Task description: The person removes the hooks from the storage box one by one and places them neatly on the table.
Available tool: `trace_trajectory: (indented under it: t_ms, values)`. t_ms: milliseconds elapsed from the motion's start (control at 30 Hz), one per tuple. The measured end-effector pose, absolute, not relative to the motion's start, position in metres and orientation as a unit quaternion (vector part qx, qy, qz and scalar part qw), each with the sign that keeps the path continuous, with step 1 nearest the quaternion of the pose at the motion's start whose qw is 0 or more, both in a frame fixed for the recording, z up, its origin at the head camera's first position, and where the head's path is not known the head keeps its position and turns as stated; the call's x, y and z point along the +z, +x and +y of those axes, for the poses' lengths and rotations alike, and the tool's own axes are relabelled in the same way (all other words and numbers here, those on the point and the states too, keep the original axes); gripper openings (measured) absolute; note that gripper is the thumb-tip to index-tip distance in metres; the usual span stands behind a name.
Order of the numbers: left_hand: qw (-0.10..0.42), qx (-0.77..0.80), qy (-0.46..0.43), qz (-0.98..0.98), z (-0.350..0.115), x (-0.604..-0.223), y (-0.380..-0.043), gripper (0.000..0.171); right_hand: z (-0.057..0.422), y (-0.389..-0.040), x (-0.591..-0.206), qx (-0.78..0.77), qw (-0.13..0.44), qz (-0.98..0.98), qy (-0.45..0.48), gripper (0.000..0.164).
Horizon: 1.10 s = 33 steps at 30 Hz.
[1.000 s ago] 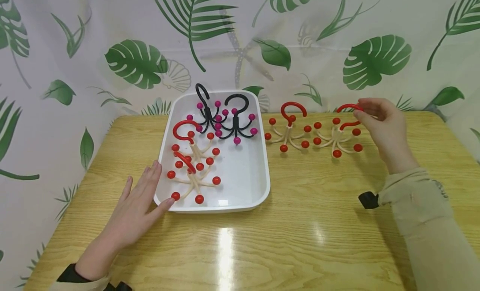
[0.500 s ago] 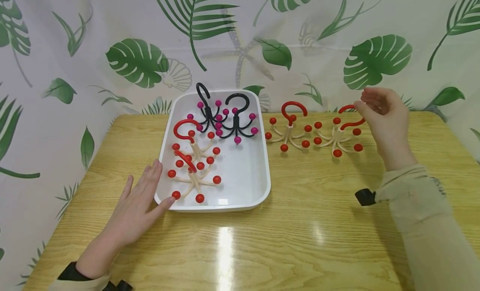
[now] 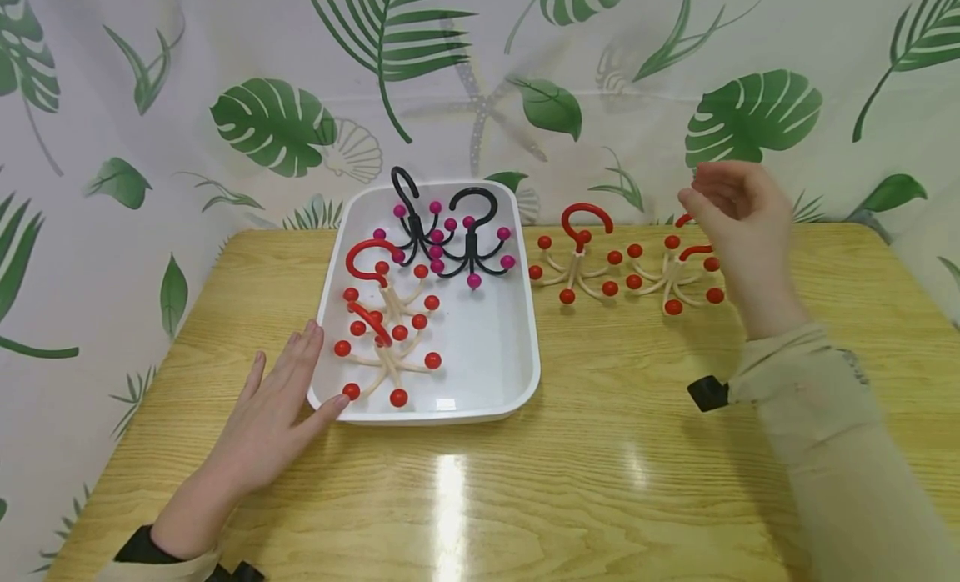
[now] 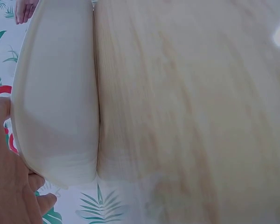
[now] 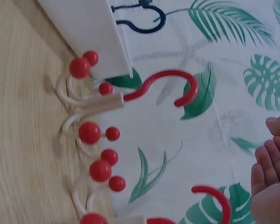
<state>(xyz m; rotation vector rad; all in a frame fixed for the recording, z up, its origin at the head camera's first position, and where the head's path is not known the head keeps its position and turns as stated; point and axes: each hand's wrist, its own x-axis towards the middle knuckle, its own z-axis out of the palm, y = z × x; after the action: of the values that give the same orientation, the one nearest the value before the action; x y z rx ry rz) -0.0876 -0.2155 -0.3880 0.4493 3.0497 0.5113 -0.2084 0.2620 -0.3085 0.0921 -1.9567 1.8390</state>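
Observation:
My left hand point(image 3: 273, 423) rests with extended fingers against the left wall of a white tray point(image 3: 487, 357), its thumb at the near corner. My right hand point(image 3: 742, 240) hovers over the table's right side, fingers loosely curved around nothing. Below it stands a cream multi-arm swivel hook point(image 3: 673, 278) with red balls and a red top hook, partly hidden by the hand in the head view. The right wrist view shows the hand apart from the hooks. A matching swivel hook point(image 3: 576, 269) stands between it and the tray.
Inside the tray are two cream-and-red swivel hooks, one nearer point(image 3: 387, 365) and one behind point(image 3: 392, 305), plus two black ones with magenta balls, a right one point(image 3: 471, 247) and a left one point(image 3: 415, 225). A leaf-patterned cloth point(image 3: 637, 132) hangs behind the wooden table point(image 3: 600, 482).
My right hand has let go of the rightmost swivel hook's red top, risen and shifted left. That hook stays standing in place. The left hand and the tray have not moved.

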Motion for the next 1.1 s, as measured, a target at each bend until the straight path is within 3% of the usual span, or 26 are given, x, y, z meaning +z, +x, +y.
trace_trajectory:
  t_ms: [1100]
  values:
    - [0.006, 0.165, 0.143, 0.976, -0.215, -0.388, -0.087, 0.084, 0.133, -0.19, -0.298, 0.609, 0.137, -0.75, 0.218, 0.031]
